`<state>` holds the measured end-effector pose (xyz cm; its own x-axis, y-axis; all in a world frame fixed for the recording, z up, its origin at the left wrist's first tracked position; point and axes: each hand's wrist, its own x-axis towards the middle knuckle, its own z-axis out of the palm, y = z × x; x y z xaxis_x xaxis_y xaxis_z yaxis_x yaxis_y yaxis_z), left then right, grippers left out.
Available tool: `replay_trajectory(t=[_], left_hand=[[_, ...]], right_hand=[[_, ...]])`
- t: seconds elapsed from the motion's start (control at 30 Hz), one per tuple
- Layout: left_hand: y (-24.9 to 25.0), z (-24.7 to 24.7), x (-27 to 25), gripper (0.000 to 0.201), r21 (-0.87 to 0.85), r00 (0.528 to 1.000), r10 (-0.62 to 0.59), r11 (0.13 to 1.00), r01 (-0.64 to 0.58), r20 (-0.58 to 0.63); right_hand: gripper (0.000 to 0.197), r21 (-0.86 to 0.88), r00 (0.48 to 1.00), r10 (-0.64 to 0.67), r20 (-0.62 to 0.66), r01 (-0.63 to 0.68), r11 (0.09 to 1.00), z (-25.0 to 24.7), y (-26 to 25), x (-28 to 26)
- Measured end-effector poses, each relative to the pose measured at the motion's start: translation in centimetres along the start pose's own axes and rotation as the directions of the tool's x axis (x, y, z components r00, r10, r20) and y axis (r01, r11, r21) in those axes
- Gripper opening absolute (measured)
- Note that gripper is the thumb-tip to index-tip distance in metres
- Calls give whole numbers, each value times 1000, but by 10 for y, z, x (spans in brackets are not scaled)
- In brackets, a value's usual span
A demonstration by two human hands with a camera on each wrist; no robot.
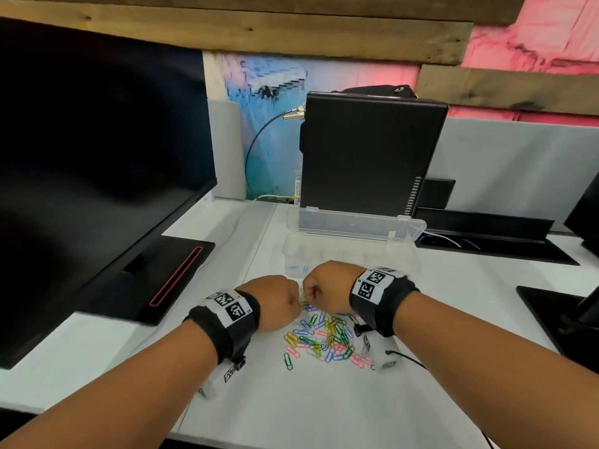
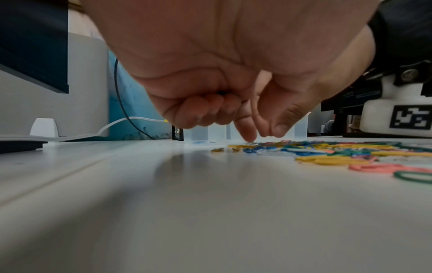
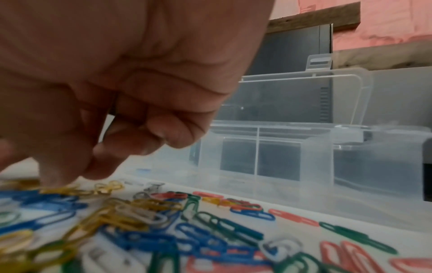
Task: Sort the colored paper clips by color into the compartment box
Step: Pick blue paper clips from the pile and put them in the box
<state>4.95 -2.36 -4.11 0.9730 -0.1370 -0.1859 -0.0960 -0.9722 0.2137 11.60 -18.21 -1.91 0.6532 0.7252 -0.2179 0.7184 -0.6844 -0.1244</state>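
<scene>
Both hands, left (image 1: 278, 299) and right (image 1: 324, 286), are curling fingertips onto yellow clips (image 1: 304, 301) at the pile's (image 1: 324, 338) eleven o'clock edge; actual grasp unclear. Box (image 1: 350, 251) is waiting open at twelve.

The scene is seen from above and behind by the head camera, which is tilted forward and down over the white table (image 1: 324, 400), so that both forearms, the scattered heap of coloured paper clips (image 1: 324, 338) and the clear plastic compartment box with its raised lid (image 1: 353, 241) are taken in at some remove. The left wrist camera is set very low, almost at the table (image 2: 187, 203) surface, and faces along the left hand (image 2: 222, 73) toward the box. The right wrist camera is held slightly higher and nearer, past the right hand (image 3: 112, 83). The paper clips (image 3: 163, 230) and the box (image 3: 315, 157) are shared by all three views.
</scene>
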Motion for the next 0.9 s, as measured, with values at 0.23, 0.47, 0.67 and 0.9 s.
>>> replay_trajectory(t=[0.23, 0.47, 0.67, 0.9], left_hand=[[-2, -1, -1, 23, 111, 999, -49, 993, 50, -12], [0, 0, 3, 23, 133, 997, -80, 988, 81, -16], [1, -1, 5, 27, 158, 998, -58, 985, 62, -29], [-1, 1, 6, 20, 184, 997, -73, 980, 74, -9]], right_hand=[[13, -3, 999, 16, 29, -16, 1000, 10, 0, 9], [8, -5, 997, 7, 72, -7, 1000, 16, 3, 9], [8, 154, 997, 17, -72, -6, 988, -1, 11, -2], [21, 100, 999, 36, 23, -38, 994, -8, 4, -2]])
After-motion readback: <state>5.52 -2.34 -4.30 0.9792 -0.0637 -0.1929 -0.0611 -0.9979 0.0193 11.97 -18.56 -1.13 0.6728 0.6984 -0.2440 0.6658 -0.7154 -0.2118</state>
